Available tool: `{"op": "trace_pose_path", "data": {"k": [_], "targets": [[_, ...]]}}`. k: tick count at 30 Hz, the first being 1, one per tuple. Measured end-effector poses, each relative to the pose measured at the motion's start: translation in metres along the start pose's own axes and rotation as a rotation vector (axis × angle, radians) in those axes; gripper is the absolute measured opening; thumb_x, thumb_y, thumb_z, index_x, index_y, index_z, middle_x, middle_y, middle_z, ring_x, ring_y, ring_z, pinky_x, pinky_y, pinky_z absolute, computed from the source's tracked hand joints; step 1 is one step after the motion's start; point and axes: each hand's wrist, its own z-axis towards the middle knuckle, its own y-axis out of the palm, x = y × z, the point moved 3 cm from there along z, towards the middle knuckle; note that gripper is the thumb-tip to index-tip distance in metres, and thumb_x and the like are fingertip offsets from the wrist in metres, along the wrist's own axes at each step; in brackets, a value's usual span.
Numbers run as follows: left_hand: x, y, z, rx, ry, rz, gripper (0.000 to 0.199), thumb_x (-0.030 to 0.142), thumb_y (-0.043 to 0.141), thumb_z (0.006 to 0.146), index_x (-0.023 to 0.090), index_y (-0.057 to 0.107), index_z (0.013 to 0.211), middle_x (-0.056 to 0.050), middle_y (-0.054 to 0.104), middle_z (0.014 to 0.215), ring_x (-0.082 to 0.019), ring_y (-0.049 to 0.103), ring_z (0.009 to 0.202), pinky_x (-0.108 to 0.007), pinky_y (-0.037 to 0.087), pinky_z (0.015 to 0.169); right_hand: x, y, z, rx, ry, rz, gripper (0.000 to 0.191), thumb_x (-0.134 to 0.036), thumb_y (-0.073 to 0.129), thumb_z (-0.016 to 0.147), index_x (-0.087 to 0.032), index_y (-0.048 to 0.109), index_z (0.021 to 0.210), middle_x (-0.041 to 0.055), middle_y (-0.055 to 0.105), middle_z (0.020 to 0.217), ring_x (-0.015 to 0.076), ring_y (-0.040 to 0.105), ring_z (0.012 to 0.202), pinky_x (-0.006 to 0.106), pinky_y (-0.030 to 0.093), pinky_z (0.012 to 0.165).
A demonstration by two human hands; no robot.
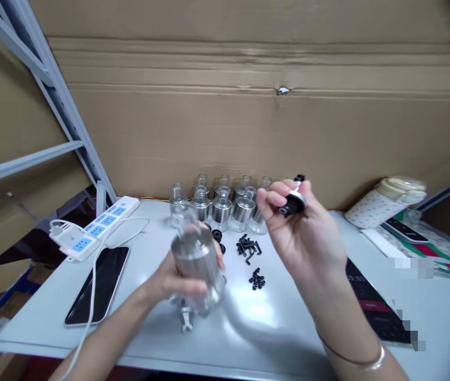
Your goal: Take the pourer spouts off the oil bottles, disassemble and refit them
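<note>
Right now, my left hand (173,278) has its fingers wrapped around a clear glass bottle with a metallic band (195,259), tilted and blurred, at the near middle of the table (296,317); whether its base touches down, I can't tell. My right hand (306,238), raised to the right of it, pinches a black-and-silver fitting (294,203) between fingers and thumb, apart from the bottle. Just beside the bottle's base lies a silvery piece (186,320). Between my hands and beyond lie black discs (217,235), bent black tubes (248,247) and small black rings (256,279). Behind them, similar bottles (222,211) stand upright before the cardboard (209,132). Far left lie a phone (98,286) and a power strip (103,225).
</note>
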Motion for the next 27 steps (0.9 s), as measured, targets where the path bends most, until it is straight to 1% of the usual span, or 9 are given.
{"op": "trace_pose_path", "data": {"k": [2,4,5,7,11,14,17,22,27], "targets": [[0.006,-0.030,0.005,0.296,0.091,0.218,0.061,0.046,0.076,0.066,0.025,0.043,0.113,-0.008,0.061,0.103,-0.026,0.064,0.096,-0.040,0.055,0.079,-0.003,-0.013,0.007,0.046,-0.073,0.001,0.023,-0.037,0.054,0.091,-0.024,0.049,0.072,-0.0027,0.047,0.070,0.0101,0.054,0.060,0.037,0.053,0.095],[0.006,-0.059,0.008,0.508,0.108,0.433,0.059,0.044,0.076,0.068,0.024,0.042,0.113,-0.008,0.060,0.109,-0.025,0.062,0.101,-0.040,0.053,0.086,-0.004,-0.022,0.012,0.106,-0.132,0.014,0.024,-0.036,0.051,0.092,-0.024,0.049,0.071,-0.0024,0.048,0.070,0.0099,0.054,0.061,0.036,0.054,0.092],[0.005,-0.072,0.010,0.594,0.132,0.518,0.063,0.044,0.078,0.066,0.025,0.041,0.114,-0.007,0.060,0.110,-0.024,0.062,0.102,-0.038,0.053,0.087,-0.004,-0.026,0.014,0.122,-0.156,0.019,0.025,-0.036,0.050,0.093,-0.023,0.049,0.071,-0.0023,0.048,0.071,0.0096,0.054,0.061,0.035,0.054,0.091],[-0.002,-0.093,0.012,0.669,0.149,0.650,0.069,0.044,0.079,0.065,0.026,0.038,0.117,-0.007,0.056,0.118,-0.023,0.059,0.108,-0.036,0.051,0.090,-0.002,-0.028,0.016,0.109,-0.188,0.026,0.025,-0.036,0.051,0.093,-0.023,0.050,0.071,-0.0025,0.049,0.072,0.0087,0.054,0.061,0.033,0.054,0.088],[-0.018,-0.119,0.016,0.736,0.137,0.707,0.070,0.043,0.078,0.066,0.027,0.036,0.120,-0.008,0.050,0.125,-0.024,0.053,0.117,-0.038,0.046,0.097,-0.001,-0.028,0.018,0.084,-0.195,0.081,0.024,-0.035,0.055,0.091,-0.021,0.051,0.073,-0.0036,0.052,0.071,0.0070,0.054,0.060,0.030,0.055,0.083],[-0.029,-0.130,0.021,0.745,0.113,0.663,0.076,0.040,0.082,0.060,0.029,0.036,0.120,-0.006,0.048,0.127,-0.025,0.050,0.121,-0.040,0.040,0.104,-0.002,-0.027,0.019,0.149,-0.171,0.128,0.027,-0.035,0.050,0.094,-0.020,0.050,0.071,-0.0038,0.053,0.068,0.0063,0.053,0.057,0.029,0.055,0.078],[-0.036,-0.139,0.028,0.740,0.093,0.628,0.079,0.036,0.084,0.057,0.029,0.036,0.120,-0.005,0.049,0.124,-0.025,0.050,0.119,-0.042,0.036,0.106,-0.002,-0.027,0.020,0.202,-0.145,0.151,0.031,-0.034,0.046,0.096,-0.019,0.050,0.069,-0.0039,0.052,0.065,0.0061,0.052,0.054,0.028,0.055,0.074],[-0.047,-0.150,0.043,0.721,0.050,0.589,0.077,0.034,0.084,0.054,0.027,0.037,0.115,-0.005,0.049,0.123,-0.025,0.051,0.118,-0.042,0.038,0.105,-0.002,-0.028,0.024,0.213,-0.129,0.150,0.031,-0.036,0.049,0.095,-0.019,0.048,0.069,-0.0042,0.053,0.066,0.0054,0.052,0.053,0.027,0.054,0.074],[-0.062,-0.152,0.056,0.698,0.032,0.556,0.075,0.033,0.083,0.054,0.027,0.037,0.113,-0.005,0.051,0.121,-0.024,0.052,0.117,-0.040,0.038,0.105,-0.001,-0.028,0.023,0.206,-0.128,0.126,0.031,-0.034,0.047,0.096,-0.019,0.048,0.068,-0.0042,0.053,0.065,0.0056,0.051,0.053,0.028,0.054,0.073]]}}
